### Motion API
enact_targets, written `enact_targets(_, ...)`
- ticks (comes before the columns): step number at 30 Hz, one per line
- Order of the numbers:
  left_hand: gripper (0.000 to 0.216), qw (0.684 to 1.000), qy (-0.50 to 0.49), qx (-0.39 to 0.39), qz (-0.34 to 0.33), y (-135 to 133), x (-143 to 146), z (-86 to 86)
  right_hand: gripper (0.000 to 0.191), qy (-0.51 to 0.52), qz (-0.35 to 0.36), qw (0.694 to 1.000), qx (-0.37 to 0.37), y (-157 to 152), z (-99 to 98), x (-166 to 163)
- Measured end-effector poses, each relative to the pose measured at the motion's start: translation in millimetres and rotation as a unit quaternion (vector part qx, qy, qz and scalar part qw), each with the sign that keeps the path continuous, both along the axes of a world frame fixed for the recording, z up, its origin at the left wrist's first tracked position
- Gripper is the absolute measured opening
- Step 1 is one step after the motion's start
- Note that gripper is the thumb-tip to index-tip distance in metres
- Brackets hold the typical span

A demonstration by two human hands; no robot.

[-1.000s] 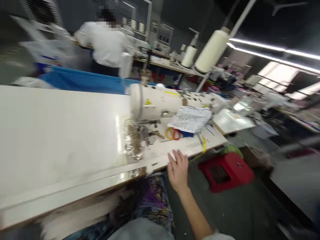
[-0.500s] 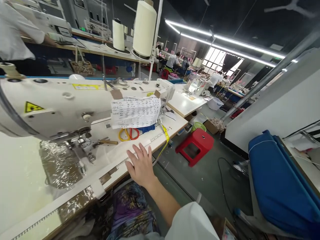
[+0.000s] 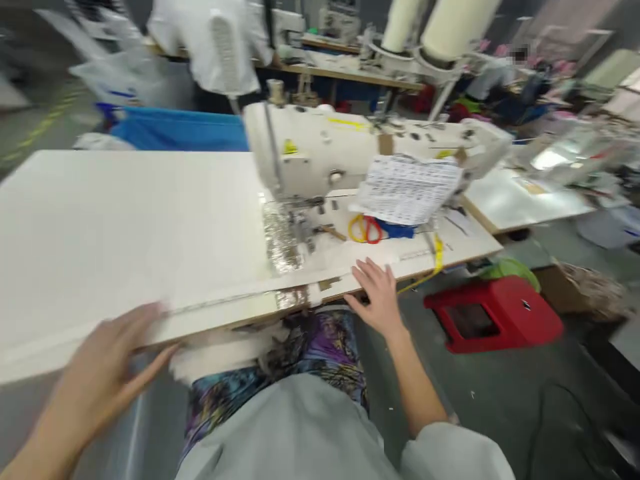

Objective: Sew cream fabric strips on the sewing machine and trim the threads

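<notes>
My right hand (image 3: 377,297) rests flat, fingers spread, on the front edge of the white sewing table (image 3: 125,233), empty. My left hand (image 3: 107,367), blurred by motion, is open with fingers stretched toward the table's near edge at the lower left. The cream sewing machine (image 3: 350,150) stands at the middle of the table, with a printed paper sheet (image 3: 407,189) hanging on it. Yellow and red scissor handles (image 3: 365,229) lie under the sheet. A yellow tape measure (image 3: 436,257) droops over the table edge to the right of my right hand.
A red plastic stool (image 3: 493,313) stands on the floor at the right. Blue fabric (image 3: 183,130) lies behind the table. A person in a white shirt (image 3: 210,40) works at the far bench. Two large cream thread cones (image 3: 450,23) rise behind the machine. Patterned cloth (image 3: 310,347) covers my lap.
The view has swung back to the left and down. My left hand has come into view at the lower left. My right hand stays flat on the table edge.
</notes>
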State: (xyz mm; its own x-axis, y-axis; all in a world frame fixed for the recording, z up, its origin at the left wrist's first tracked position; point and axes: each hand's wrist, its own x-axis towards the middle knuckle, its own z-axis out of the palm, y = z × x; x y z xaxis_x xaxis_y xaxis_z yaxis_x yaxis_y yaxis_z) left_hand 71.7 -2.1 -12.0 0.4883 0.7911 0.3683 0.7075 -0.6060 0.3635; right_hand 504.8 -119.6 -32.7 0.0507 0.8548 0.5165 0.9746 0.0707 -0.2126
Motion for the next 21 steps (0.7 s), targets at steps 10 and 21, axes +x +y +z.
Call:
enact_targets(10, 0.037, 0.95, -0.041, 0.02, 0.307, -26, -77, -72.5, 0.029, 0.035, 0.074, 0.997, -0.01, -36, -68.0, -54)
enact_targets(21, 0.058, 0.88, -0.128, -0.381, 0.254, -76, -74, -159.4, 0.042, 0.117, 0.197, 0.943, -0.243, 6, -149.6, -152)
